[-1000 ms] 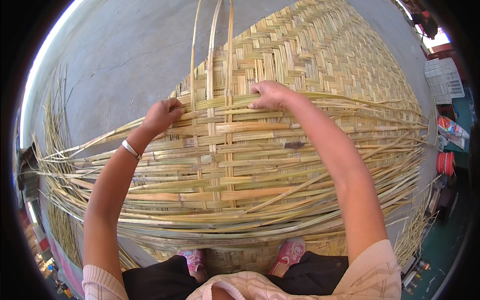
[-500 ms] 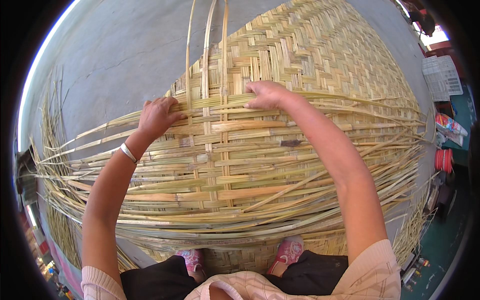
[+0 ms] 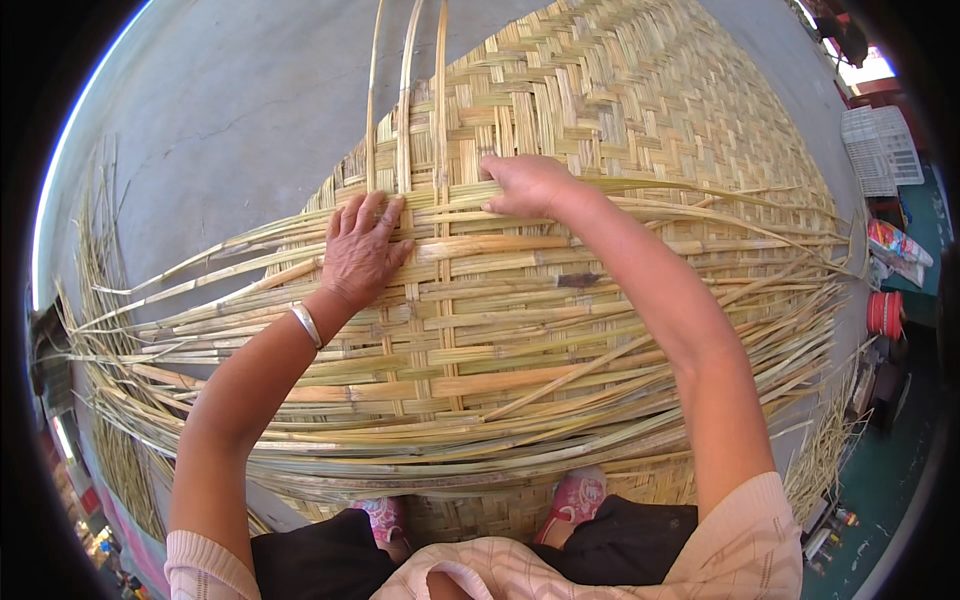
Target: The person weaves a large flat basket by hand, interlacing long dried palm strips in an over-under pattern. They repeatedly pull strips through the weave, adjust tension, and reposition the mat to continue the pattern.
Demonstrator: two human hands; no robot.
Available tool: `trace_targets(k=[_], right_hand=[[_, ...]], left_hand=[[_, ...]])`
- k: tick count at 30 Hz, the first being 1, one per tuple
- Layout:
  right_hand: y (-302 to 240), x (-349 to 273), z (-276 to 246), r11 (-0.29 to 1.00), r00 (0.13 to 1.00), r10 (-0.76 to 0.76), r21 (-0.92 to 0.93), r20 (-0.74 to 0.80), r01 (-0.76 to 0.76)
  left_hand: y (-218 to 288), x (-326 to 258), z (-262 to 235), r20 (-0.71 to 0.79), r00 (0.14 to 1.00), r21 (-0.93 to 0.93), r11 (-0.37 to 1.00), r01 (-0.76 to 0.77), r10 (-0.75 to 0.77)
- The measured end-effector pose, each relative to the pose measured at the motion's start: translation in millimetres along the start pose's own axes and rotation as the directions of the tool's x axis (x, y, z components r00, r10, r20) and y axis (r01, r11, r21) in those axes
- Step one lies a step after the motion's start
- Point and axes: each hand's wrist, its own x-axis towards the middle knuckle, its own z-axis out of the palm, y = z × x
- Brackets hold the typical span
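A large mat (image 3: 640, 110) of pale woven bamboo strips lies in front of me. My left hand (image 3: 362, 250) rests palm down on its left part, fingers stretched out over the crosswise strips, thumb pointing right. Three upright strips (image 3: 405, 130) rise from the weave just beyond those fingertips. To the right, my right hand (image 3: 525, 187) pinches a bundle of greenish crosswise bamboo strips (image 3: 455, 198) between thumb and fingers; the palm hides part of them. Many loose strips (image 3: 480, 445) fan out crosswise nearer to me, their ends spreading left and right.
Grey concrete floor (image 3: 240, 90) lies beyond the mat at the far left. A pale plastic crate (image 3: 880, 150), a colourful bag (image 3: 898, 250) and a red roll (image 3: 885, 315) stand at the right edge. My pink shoes (image 3: 578, 500) are on the near part of the mat.
My left hand has moved right and a little nearer, from gripping the strips at the left edge to lying flat on the weave. My right hand has shifted only slightly.
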Motion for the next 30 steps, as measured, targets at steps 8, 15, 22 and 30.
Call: trace_targets(k=[8, 15, 22, 30], right_hand=[[-34, -4, 31, 0.950, 0.881, -0.311, -0.156, -0.356, 0.272], [-36, 20, 42, 0.877, 0.938, 0.013, 0.455, -0.347, 0.156], [-37, 70, 29, 0.816, 0.906, 0.259, 0.577, -0.336, -0.019], [-59, 75, 20, 0.154, 0.926, 0.378, 0.986, 0.002, -0.065]], left_hand=[[13, 3, -7, 0.041, 0.994, -0.048, 0.994, 0.098, -0.096], [51, 29, -17, 0.212, 0.849, -0.113, 0.851, 0.514, -0.484], [61, 37, -18, 0.230, 0.810, -0.126, 0.809, 0.574, -0.539], [59, 39, -13, 0.239, 0.804, -0.148, 0.798, 0.584, -0.544]])
